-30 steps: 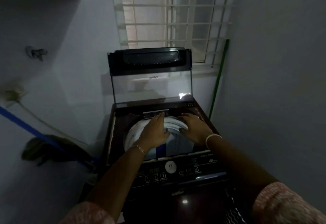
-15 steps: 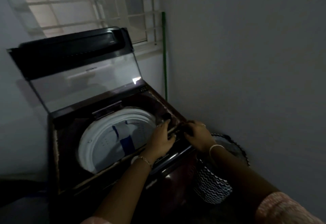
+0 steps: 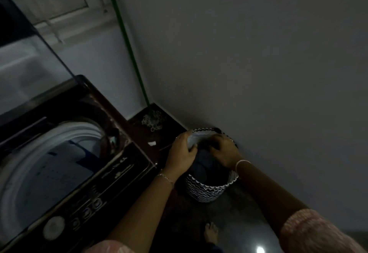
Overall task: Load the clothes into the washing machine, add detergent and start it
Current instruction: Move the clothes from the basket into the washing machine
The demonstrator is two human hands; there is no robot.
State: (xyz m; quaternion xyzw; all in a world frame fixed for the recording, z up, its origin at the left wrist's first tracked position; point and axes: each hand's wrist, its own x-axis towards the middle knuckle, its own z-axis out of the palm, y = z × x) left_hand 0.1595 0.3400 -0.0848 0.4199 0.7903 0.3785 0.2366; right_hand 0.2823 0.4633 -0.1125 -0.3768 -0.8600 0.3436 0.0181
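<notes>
A black-and-white zigzag laundry basket (image 3: 207, 191) stands on the floor beside the right wall, with dark clothes (image 3: 207, 165) inside it. Both my hands are down in the basket's mouth. My left hand (image 3: 182, 156) closes on a pale grey garment (image 3: 192, 140) near the far rim. My right hand (image 3: 224, 151) grips the dark clothes. The top-loading washing machine (image 3: 119, 173) stands at the left with its glass lid (image 3: 29, 63) raised, and its white drum (image 3: 39, 169) shows some blue cloth inside.
A green-handled mop (image 3: 129, 53) leans in the corner behind the basket, its head (image 3: 152, 121) on the floor. A small white scrap (image 3: 152, 143) lies near the machine. My bare foot (image 3: 211, 232) is below the basket. The machine's control panel (image 3: 79, 215) faces me.
My view has swung right and down from the machine to the basket. Both hands left the drum rim, crossed the machine's right edge, and are now in the basket on the clothes.
</notes>
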